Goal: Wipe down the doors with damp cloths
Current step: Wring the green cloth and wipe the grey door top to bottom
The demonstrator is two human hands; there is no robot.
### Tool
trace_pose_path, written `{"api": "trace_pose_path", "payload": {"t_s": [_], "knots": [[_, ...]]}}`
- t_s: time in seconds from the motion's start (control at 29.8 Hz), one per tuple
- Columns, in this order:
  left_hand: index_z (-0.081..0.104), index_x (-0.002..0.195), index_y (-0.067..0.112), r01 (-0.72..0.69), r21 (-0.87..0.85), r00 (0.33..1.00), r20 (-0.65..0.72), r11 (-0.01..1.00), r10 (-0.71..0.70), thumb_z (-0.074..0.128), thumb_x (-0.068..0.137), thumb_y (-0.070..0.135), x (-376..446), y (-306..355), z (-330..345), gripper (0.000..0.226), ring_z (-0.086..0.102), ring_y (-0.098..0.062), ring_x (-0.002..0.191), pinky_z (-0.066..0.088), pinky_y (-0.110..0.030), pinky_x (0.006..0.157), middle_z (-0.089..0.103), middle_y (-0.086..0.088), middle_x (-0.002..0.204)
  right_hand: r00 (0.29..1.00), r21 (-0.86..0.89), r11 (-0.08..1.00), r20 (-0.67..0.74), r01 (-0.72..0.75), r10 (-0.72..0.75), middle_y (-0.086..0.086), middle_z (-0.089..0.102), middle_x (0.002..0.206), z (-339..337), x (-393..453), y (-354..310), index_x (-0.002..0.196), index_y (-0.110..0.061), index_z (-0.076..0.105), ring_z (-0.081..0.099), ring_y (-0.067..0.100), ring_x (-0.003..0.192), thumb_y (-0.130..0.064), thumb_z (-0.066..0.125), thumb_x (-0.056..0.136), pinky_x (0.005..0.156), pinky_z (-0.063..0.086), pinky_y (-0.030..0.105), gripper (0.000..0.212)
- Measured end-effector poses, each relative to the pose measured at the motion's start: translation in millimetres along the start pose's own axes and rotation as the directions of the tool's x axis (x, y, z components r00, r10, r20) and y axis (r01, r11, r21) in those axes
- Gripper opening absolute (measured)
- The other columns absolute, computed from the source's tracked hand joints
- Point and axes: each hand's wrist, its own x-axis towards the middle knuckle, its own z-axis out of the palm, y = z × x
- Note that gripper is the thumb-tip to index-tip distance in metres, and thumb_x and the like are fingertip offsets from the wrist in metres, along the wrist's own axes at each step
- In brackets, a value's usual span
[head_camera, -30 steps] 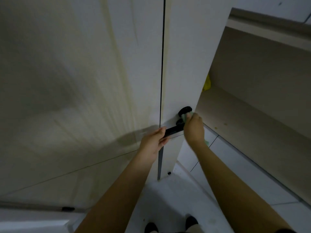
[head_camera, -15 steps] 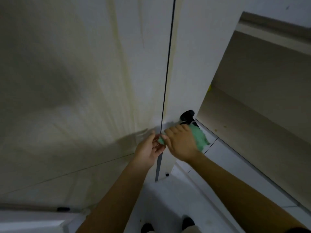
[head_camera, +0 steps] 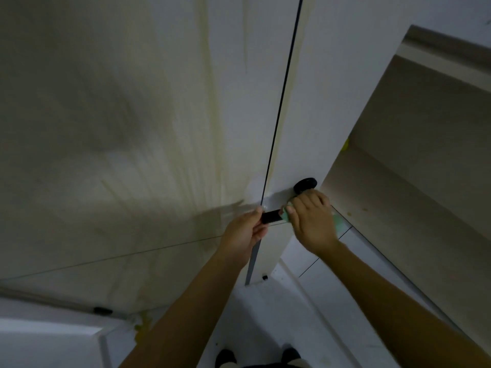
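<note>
Both hands are on the black lever handle (head_camera: 271,217) of the white door (head_camera: 313,107). With my left hand (head_camera: 243,231) I pinch the handle's free end between thumb and curled fingers. My right hand (head_camera: 312,221), just to the right, curls around the green cloth (head_camera: 338,223), pressing it onto the handle near the round black base (head_camera: 305,185). Cloth edges stick out at both sides of that hand.
</note>
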Motion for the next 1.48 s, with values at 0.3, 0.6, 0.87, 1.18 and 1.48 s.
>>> {"api": "trace_pose_path", "payload": {"t_s": [0.3, 0.6, 0.87, 1.18, 1.48], "knots": [[0.062, 0.087, 0.012, -0.071, 0.152, 0.994, -0.072, 0.986, 0.082, 0.06, 0.092, 0.012, 1, -3, 8, 0.006, 0.061, -0.011, 0.075, 0.052, -0.019, 0.067, 0.064, -0.004, 0.083, 0.998, 0.092, 0.996, -0.064, -0.019, 0.025, 0.018, 0.065, 0.108, 5, -11, 15, 0.098, 0.0, 0.067, 0.054, 0.033, 0.111, -0.023, 0.034, 0.097, 0.105, 0.031, 0.042, 0.041], [0.062, 0.092, 0.008, -0.233, 0.547, 0.969, 0.056, 0.804, 0.242, 0.067, 0.087, 0.012, 9, 15, 5, 0.008, 0.063, -0.003, 0.068, 0.049, -0.009, 0.058, 0.065, -0.003, 0.085, 0.53, 0.607, 0.247, 0.345, -0.755, 0.774, 0.018, 0.055, 0.115, 5, 22, -20, 0.126, 0.004, 0.044, 0.055, 0.021, 0.093, -0.025, 0.038, 0.102, 0.077, 0.049, 0.021, 0.037], [0.066, 0.085, 0.02, -0.272, 0.602, 0.959, 0.11, 0.751, 0.26, 0.067, 0.087, 0.014, 16, 19, 13, 0.007, 0.065, 0.001, 0.066, 0.047, -0.007, 0.057, 0.066, 0.004, 0.084, 0.439, 0.515, 0.189, 0.423, -0.836, 0.793, 0.019, 0.06, 0.104, 5, 28, -16, 0.109, -0.006, 0.046, 0.061, 0.034, 0.092, -0.03, 0.033, 0.103, 0.082, 0.052, 0.043, 0.029], [0.065, 0.081, 0.016, -0.244, 0.561, 0.97, 0.141, 0.791, 0.199, 0.068, 0.086, 0.016, 22, 20, 18, 0.006, 0.064, 0.001, 0.054, 0.046, -0.009, 0.051, 0.067, 0.0, 0.075, 0.406, 0.555, 0.139, 0.392, -0.82, 0.825, 0.003, 0.052, 0.069, 1, 29, -1, 0.078, -0.011, 0.046, 0.053, 0.018, 0.06, -0.035, 0.027, 0.104, 0.042, 0.038, 0.012, 0.04], [0.056, 0.08, 0.017, -0.183, 0.548, 0.979, 0.027, 0.816, 0.201, 0.071, 0.084, 0.029, 23, 6, 27, 0.02, 0.059, -0.004, 0.059, 0.045, -0.014, 0.054, 0.061, 0.001, 0.074, 0.553, 0.417, 0.391, 0.404, -0.82, 0.729, 0.005, 0.055, 0.079, 0, 24, 7, 0.097, -0.005, 0.05, 0.055, 0.02, 0.075, -0.038, 0.036, 0.101, 0.053, 0.031, 0.023, 0.037]]}}
